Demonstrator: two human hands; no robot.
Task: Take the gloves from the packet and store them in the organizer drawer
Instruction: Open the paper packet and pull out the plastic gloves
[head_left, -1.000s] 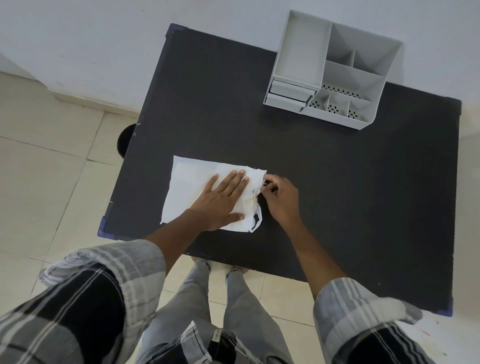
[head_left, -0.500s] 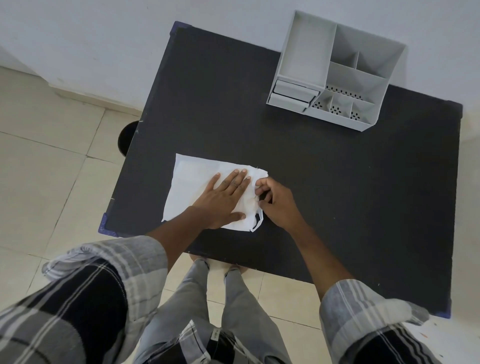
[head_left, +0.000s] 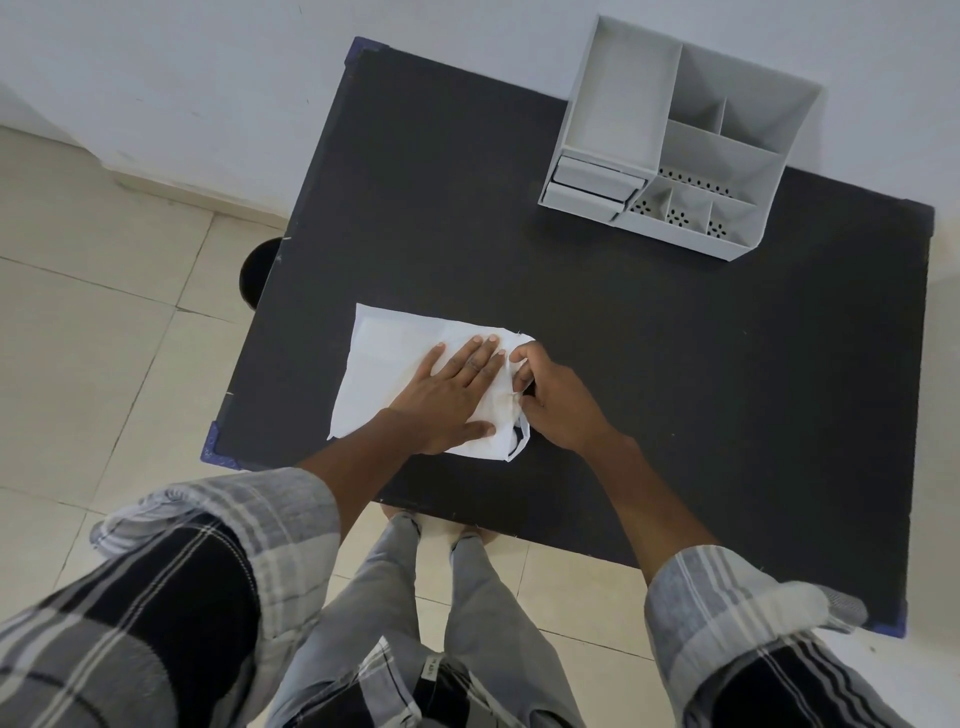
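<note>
A white packet (head_left: 387, 358) lies flat near the front left of the black table (head_left: 649, 364). My left hand (head_left: 449, 397) presses flat on its right half, fingers spread. My right hand (head_left: 553, 402) pinches the packet's crumpled right edge, fingertips curled into the opening. The gloves inside are hidden. A grey organizer (head_left: 680, 140) stands at the table's far right, with two shut drawers (head_left: 592, 184) on its front left side.
The organizer has several open compartments, some with perforated floors. A white wall runs behind the table. Tiled floor lies to the left, and a dark round object (head_left: 254, 273) sits under the table's left edge.
My right hand has moved left from beside the packet onto its right edge and closed its fingers there. My left hand stays pressed on the packet.
</note>
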